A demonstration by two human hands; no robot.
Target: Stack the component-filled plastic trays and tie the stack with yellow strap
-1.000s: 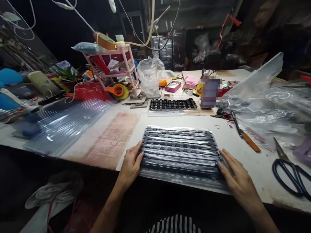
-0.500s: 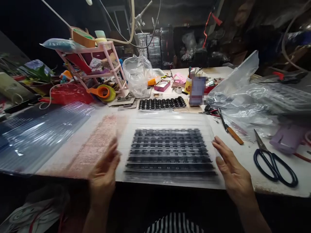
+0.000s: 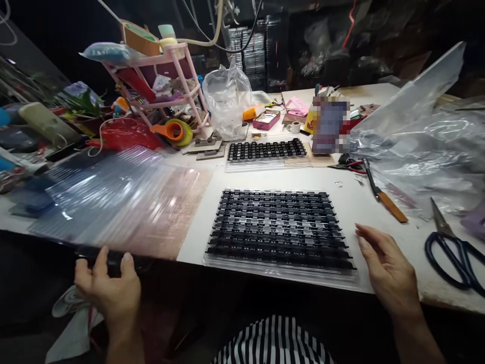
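Observation:
A clear plastic tray holds rows of black parts near the front edge of the white table. My right hand rests just right of that tray, fingers apart and holding nothing. On the left, my left hand is raised over the table's front edge with its fingers spread, in front of a pile of clear ribbed plastic sheets. Whether it touches a sheet is hard to tell. Farther back sits a second tray of black parts.
Dark-handled scissors and a wooden-handled tool lie to the right. Clear plastic bags heap behind them. A pink rack, a red bag and a screen stand at the back.
The clear sheet over the black parts is gone from there, and a sheet now lies farther right over the left pile. My left hand has moved left and down; my right hand stays beside the tray.

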